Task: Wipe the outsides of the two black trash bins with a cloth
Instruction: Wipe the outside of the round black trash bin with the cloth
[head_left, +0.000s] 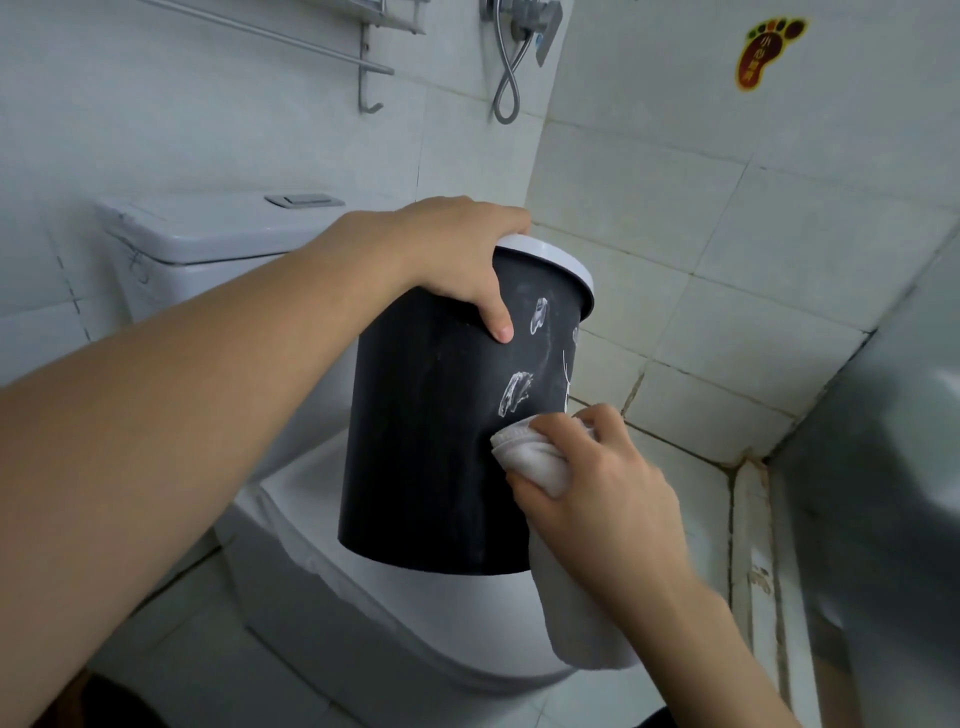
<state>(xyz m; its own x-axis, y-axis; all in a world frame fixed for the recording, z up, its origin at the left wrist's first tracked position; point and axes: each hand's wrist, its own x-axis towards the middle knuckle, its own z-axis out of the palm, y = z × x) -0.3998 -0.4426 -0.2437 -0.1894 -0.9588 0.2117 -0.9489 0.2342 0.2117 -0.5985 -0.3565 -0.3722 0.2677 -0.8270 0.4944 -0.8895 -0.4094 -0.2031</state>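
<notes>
At frame centre, the left hand (457, 254) grips the black bin's (431, 441) white rim while the right hand (597, 483), fingers clenched round a white cloth (540, 462), presses it against the bin's side above the toilet (415, 623).

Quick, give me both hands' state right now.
Left hand: closed, gripping the black trash bin at its white rim, holding it above the toilet.
Right hand: closed, fingers holding the white cloth against the bin's side.

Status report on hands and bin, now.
Left hand grips black bin at its rim, over toilet. Right hand presses cloth on bin's side. Nothing blocking.
</notes>
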